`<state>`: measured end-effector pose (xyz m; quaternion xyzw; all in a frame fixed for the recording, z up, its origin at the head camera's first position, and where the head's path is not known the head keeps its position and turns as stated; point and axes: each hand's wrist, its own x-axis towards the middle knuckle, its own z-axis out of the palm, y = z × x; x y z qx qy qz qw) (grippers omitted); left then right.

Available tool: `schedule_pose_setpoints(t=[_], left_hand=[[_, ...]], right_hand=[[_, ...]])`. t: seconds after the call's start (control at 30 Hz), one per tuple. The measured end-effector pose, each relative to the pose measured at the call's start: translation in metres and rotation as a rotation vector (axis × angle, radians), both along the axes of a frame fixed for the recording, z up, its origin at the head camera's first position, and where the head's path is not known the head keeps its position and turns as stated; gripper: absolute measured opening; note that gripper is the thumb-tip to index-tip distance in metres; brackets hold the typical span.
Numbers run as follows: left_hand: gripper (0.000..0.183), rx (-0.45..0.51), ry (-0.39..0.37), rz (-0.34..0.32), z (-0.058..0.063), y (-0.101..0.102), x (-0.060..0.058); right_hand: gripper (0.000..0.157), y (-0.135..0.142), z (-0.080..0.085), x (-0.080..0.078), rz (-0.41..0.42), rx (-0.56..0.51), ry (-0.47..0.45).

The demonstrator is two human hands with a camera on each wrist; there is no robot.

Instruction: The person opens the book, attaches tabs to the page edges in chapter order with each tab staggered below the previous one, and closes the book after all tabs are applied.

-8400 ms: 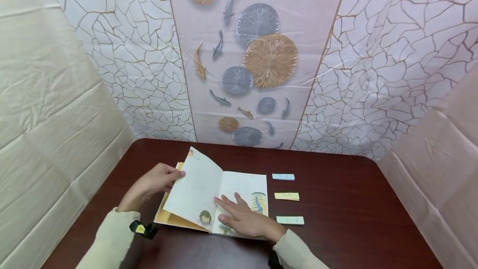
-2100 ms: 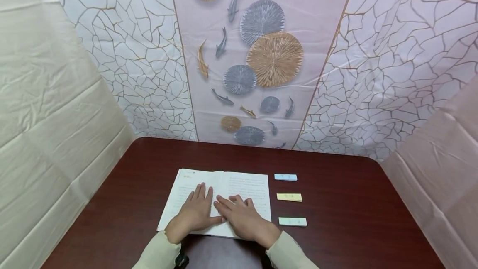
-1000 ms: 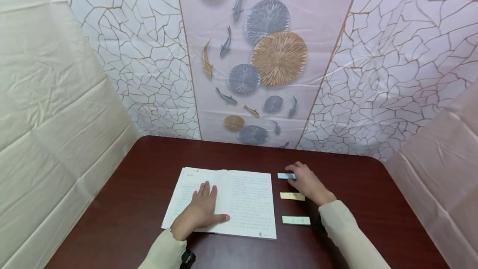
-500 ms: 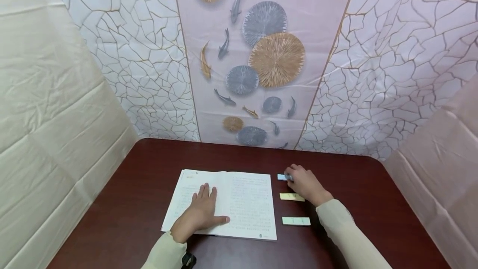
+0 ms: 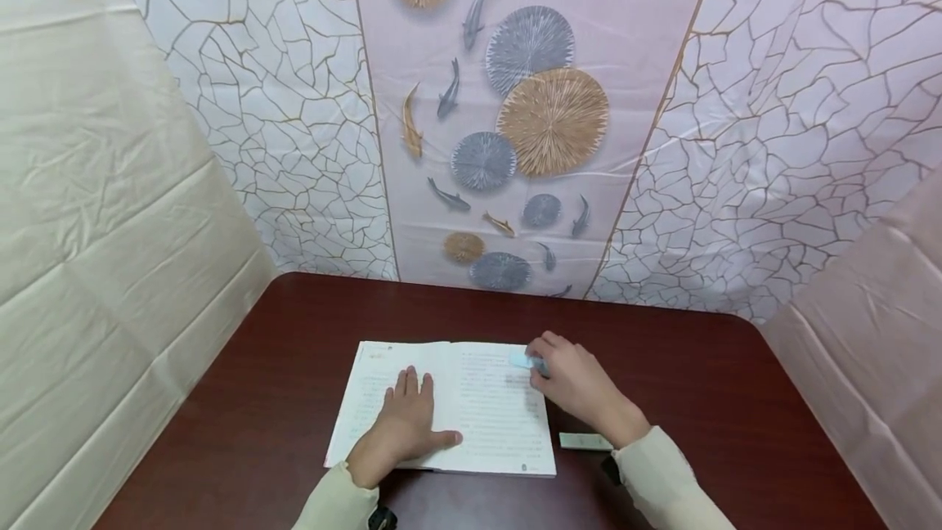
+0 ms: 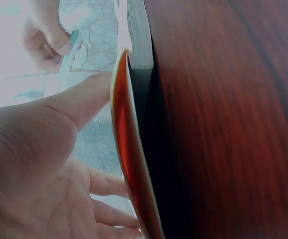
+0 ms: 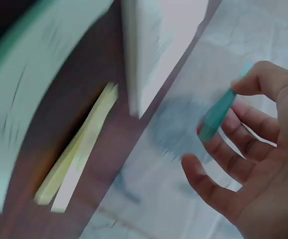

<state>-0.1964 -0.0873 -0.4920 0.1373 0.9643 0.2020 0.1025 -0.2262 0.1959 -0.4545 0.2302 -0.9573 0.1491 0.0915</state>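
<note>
An open book (image 5: 500,432) with printed text lies on the table. My left hand (image 5: 408,424) rests flat on its left page, fingers spread and thumb pointing across the fold. In the left wrist view the thumb and fingers of this hand (image 6: 34,144) lie over the book's edge (image 6: 143,40). My right hand (image 5: 581,379) pinches a blue sticky note pad (image 5: 521,360) over the upper right corner of the right page. Between thumb and fingers, the pad (image 7: 216,117) shows teal in the right wrist view. Whether it touches the page, I cannot tell.
A green sticky note pad (image 5: 585,441) lies right of the book, partly behind my right wrist. The yellow sticky note pad (image 7: 81,149) shows in the right wrist view; in the head view my right hand hides it. Fabric walls (image 5: 846,268) surround the dark table (image 5: 699,399).
Earlier my hands turned and flattened the book's pages. Then my right hand went to the blue pad, picked it up and carried it left over the page. My left hand stayed on the book.
</note>
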Motion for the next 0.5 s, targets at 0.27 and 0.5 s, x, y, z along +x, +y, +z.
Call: schedule_pose_setpoints(t=[0.27,0.5], left_hand=[[0.094,-0.109,0.17,-0.038,-0.002,0.011,-0.001],[0.043,0.249,0.114,-0.146,-0.005,0.009,-0.007]], right_hand=[[0.018,-0.038,-0.015,0.028,0.145,0.057,0.077],[0.014,-0.057,-0.031,0.036,0.199,0.095,-0.008]])
